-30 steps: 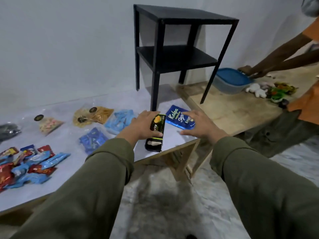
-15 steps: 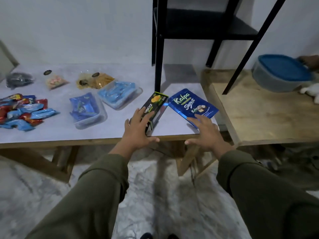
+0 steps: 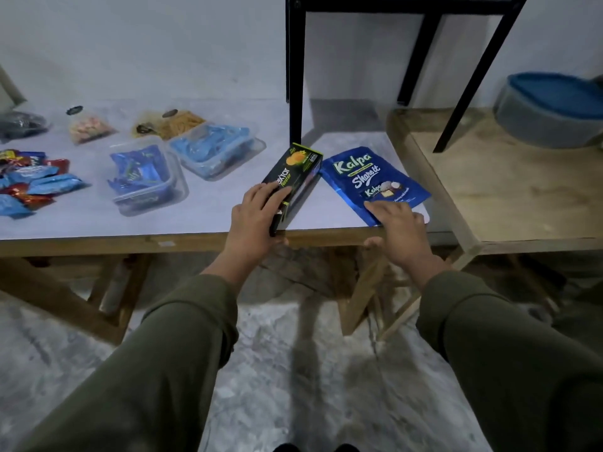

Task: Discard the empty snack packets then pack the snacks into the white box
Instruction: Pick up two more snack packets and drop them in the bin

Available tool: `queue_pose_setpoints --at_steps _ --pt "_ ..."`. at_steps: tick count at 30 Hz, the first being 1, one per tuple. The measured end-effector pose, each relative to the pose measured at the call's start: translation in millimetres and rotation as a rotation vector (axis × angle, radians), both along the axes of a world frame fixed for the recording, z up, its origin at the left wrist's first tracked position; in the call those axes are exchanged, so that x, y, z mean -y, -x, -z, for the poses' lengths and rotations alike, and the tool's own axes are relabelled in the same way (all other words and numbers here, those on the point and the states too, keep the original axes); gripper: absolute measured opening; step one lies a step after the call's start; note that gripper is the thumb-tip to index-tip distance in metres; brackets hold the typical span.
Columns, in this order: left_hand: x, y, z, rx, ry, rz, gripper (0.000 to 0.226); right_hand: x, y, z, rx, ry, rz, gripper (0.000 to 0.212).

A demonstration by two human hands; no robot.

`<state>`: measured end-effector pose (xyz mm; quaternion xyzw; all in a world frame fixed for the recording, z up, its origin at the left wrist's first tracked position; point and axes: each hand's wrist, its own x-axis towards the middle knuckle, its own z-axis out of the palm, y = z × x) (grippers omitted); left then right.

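Fingers of left hand [image 3: 253, 220] clasp black carton [image 3: 295, 181].

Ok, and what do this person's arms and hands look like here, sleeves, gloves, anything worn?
Both arms wear long, loose olive-green sleeves, the left sleeve and the right sleeve, each ending in a plain cuff at the wrist. The left hand and right hand are bare: no gloves, and no watch, ring or markings show.

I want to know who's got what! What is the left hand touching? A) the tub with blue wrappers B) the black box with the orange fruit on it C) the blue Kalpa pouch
B: the left hand grips the black box, while the right hand presses the Kalpa pouch.
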<state>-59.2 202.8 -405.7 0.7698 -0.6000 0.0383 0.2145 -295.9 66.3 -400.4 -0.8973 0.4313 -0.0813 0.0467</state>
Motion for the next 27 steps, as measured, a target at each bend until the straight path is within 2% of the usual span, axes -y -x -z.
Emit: queue_pose_setpoints --at_steps 5,8,12,18,23,27 --pt "-7 3 3 0.087 0.156 0.023 0.066 -13 -1 -8 -0.002 0.099 -0.011 0.044" --pt "-12 5 -13 0.070 0.146 0.033 0.065 -22 -3 -25 -0.031 0.094 -0.046 0.039" --pt "-19 8 -52 0.026 0.091 -0.014 0.067 -31 -8 -60 0.090 0.071 -0.087 0.032" --pt "-31 10 -126 -0.047 0.128 0.002 0.062 -36 -20 -142 0.166 0.021 -0.139 0.030" --pt "-49 0 -190 -0.133 0.097 -0.059 0.054 -52 -43 -221 0.159 0.007 -0.179 0.034" --pt "-76 -25 -225 -0.193 0.123 -0.127 0.050 -67 -82 -260 0.206 -0.051 -0.254 0.035"
